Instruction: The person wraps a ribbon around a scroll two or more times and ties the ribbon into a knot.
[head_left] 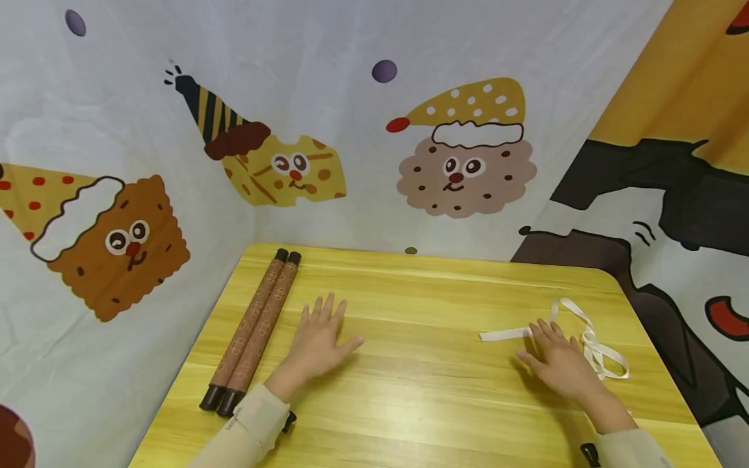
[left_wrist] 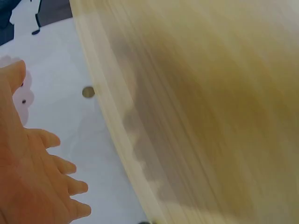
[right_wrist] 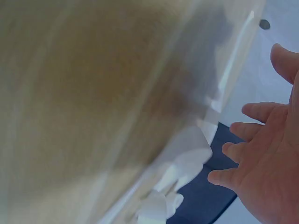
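My left hand is spread above the table with straight fingers and holds nothing; the left wrist view shows its palm over the wood. Left of it lie two brown patterned scrolls with black end caps, side by side. On the right, my right hand hovers over a cream ribbon, fingers extended and nothing gripped. Part of the ribbon is hidden under that hand, and its looped, tangled part lies to the hand's right. In the right wrist view the ribbon appears below the open palm.
The yellow wooden table has rounded far corners. A white cloth with cartoon snack figures hangs behind the table and along its left side. Dark and orange printed cloth covers the right.
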{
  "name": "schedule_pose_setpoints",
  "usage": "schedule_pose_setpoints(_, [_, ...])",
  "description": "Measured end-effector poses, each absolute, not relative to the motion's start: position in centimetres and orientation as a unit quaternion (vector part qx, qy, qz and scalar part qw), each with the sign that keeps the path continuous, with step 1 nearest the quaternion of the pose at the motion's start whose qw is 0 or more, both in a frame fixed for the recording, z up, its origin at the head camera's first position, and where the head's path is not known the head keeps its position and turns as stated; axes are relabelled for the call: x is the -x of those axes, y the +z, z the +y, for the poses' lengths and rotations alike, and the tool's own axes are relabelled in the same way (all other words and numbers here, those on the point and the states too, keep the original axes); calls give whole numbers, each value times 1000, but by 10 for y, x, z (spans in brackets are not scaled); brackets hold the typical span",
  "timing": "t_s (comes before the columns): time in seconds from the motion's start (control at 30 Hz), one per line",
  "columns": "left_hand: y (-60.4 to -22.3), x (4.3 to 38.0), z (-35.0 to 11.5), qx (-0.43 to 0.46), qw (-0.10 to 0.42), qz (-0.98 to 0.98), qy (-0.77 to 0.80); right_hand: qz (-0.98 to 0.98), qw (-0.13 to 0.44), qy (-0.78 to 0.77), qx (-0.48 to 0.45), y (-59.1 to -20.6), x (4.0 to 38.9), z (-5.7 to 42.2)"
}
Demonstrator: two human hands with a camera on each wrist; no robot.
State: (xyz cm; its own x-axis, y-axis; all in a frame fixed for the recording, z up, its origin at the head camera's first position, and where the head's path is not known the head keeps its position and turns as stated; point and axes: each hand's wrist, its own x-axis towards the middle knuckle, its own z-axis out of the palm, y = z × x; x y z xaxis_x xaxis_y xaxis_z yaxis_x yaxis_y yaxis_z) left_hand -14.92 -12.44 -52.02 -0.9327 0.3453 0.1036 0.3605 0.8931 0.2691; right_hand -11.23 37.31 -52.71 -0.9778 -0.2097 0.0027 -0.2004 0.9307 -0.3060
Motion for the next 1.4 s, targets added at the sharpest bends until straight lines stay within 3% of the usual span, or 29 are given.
schedule_pose_setpoints(0.3, [-528,139,-93,236,-8,-958,-161,983,57,-143,105,-538,109,360])
schedule_pose_setpoints(0.77, [-529,124,-50,337,-42,-926,-163,979,10,-114,167,-542,107,304])
schedule_pose_setpoints(1.4, [-530,110,-8,402,-68,-906,-110,972,18,-115,204,-537,99,225])
